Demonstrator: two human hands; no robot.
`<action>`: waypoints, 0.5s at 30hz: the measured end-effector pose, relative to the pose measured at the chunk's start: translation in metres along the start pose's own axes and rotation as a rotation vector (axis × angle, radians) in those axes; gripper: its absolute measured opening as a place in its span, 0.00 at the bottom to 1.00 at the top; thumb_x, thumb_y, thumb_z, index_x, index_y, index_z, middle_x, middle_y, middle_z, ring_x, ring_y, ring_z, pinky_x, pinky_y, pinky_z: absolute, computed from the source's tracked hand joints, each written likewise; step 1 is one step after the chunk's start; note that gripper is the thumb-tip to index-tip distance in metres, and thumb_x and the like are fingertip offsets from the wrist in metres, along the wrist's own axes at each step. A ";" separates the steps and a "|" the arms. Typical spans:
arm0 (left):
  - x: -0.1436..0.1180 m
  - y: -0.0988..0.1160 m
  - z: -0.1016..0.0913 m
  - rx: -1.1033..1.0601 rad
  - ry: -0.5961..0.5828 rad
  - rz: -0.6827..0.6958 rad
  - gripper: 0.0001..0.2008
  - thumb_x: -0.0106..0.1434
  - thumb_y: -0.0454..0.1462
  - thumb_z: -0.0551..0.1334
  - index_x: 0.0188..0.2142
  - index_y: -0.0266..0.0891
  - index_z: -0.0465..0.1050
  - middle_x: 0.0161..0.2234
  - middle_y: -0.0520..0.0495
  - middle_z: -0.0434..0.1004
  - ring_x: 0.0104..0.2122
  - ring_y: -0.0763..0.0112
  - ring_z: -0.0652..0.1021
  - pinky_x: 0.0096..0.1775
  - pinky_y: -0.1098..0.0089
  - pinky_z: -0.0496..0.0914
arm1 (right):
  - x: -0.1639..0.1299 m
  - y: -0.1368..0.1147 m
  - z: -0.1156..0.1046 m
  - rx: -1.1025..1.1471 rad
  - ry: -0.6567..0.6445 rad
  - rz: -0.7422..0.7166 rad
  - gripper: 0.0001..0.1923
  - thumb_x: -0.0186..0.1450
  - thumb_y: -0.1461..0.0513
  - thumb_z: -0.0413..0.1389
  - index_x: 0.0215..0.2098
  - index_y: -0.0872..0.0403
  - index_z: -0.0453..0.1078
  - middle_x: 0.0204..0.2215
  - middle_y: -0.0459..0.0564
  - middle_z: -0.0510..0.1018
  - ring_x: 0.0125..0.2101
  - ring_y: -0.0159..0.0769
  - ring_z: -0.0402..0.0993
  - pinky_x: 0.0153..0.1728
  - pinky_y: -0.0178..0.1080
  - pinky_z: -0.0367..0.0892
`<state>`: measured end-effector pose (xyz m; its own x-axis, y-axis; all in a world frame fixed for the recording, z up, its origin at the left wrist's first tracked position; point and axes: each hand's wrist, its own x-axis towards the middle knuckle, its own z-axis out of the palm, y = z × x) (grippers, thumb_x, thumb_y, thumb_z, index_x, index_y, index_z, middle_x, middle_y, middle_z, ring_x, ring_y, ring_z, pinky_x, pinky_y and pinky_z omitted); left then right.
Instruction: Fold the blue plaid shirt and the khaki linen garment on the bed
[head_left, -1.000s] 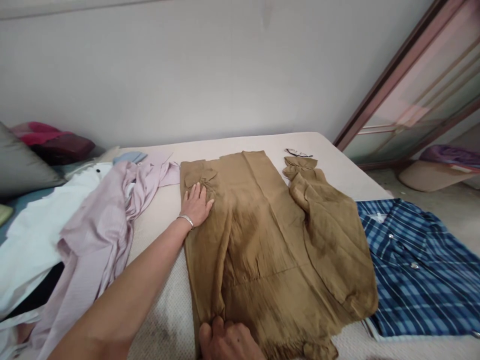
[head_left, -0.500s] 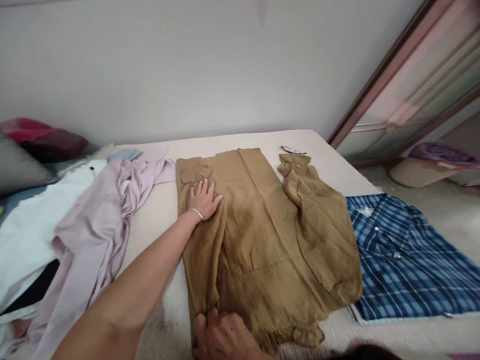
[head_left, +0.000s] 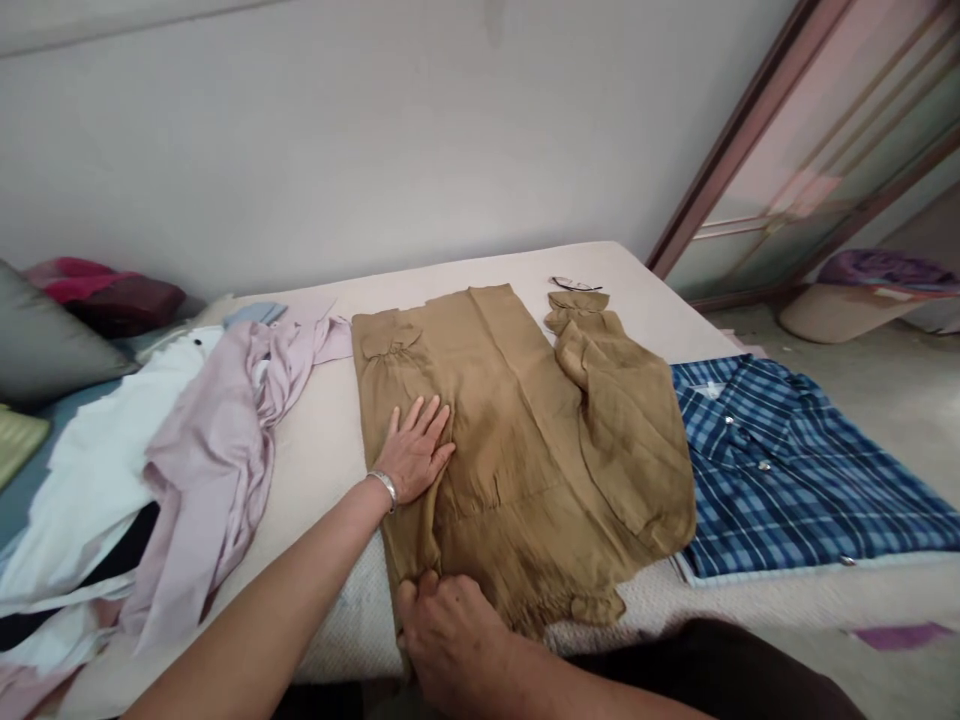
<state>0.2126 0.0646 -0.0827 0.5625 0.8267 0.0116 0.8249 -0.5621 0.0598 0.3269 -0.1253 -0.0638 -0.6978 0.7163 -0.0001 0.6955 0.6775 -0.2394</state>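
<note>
An olive-brown long-sleeved blouse (head_left: 510, 430) with gathered cuffs lies spread out before me. Its left-side sleeve is laid along the body, and the other sleeve bends out to the right. My left hand (head_left: 416, 450), with a silver bracelet (head_left: 387, 488) at the wrist, rests flat on the left-side sleeve with its fingers spread. Nearer to me, my right hand (head_left: 454, 635) is closed on the blouse at its lower left edge. The fabric under those curled fingers is hidden.
A folded blue plaid shirt (head_left: 795, 470) lies to the right, glasses (head_left: 574, 284) near the far edge of the pale bed cover (head_left: 420, 283). On the left are a lilac garment (head_left: 217, 440), white clothes (head_left: 112, 440) and a grey pillow (head_left: 52, 330). A wall stands behind.
My left hand has slid down the sleeve toward me, away from the cuff. My right hand stays at the lower left edge, still gripping. The camera view has shifted slightly.
</note>
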 end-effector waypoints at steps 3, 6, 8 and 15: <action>-0.016 0.004 -0.012 -0.011 -0.008 -0.004 0.30 0.74 0.48 0.45 0.71 0.40 0.51 0.72 0.41 0.47 0.70 0.53 0.50 0.66 0.41 0.51 | -0.001 0.000 -0.002 -0.010 0.023 0.027 0.08 0.64 0.62 0.58 0.36 0.56 0.62 0.29 0.51 0.71 0.28 0.39 0.70 0.23 0.38 0.63; -0.053 0.019 -0.016 -0.016 0.032 -0.039 0.28 0.75 0.44 0.43 0.70 0.36 0.53 0.72 0.40 0.46 0.71 0.57 0.50 0.66 0.47 0.53 | 0.002 -0.001 -0.003 0.007 -0.021 0.022 0.09 0.66 0.60 0.58 0.37 0.56 0.62 0.29 0.52 0.72 0.28 0.39 0.71 0.22 0.37 0.61; -0.076 0.030 -0.011 -0.014 0.043 -0.058 0.28 0.75 0.43 0.44 0.69 0.33 0.53 0.72 0.38 0.47 0.71 0.57 0.50 0.66 0.48 0.54 | 0.002 -0.002 -0.003 -0.005 -0.043 -0.001 0.09 0.66 0.60 0.58 0.40 0.57 0.63 0.29 0.53 0.73 0.28 0.40 0.71 0.23 0.37 0.61; -0.085 0.045 0.007 0.018 0.061 -0.071 0.31 0.72 0.45 0.51 0.71 0.36 0.51 0.72 0.36 0.45 0.71 0.50 0.48 0.66 0.42 0.50 | -0.006 -0.003 0.002 -0.111 0.027 0.004 0.12 0.66 0.59 0.58 0.42 0.58 0.65 0.31 0.56 0.74 0.29 0.41 0.72 0.25 0.39 0.63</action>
<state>0.2019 -0.0313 -0.0883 0.4989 0.8639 0.0685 0.8635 -0.5023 0.0451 0.3280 -0.1320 -0.0652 -0.6914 0.7220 0.0258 0.7137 0.6881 -0.1309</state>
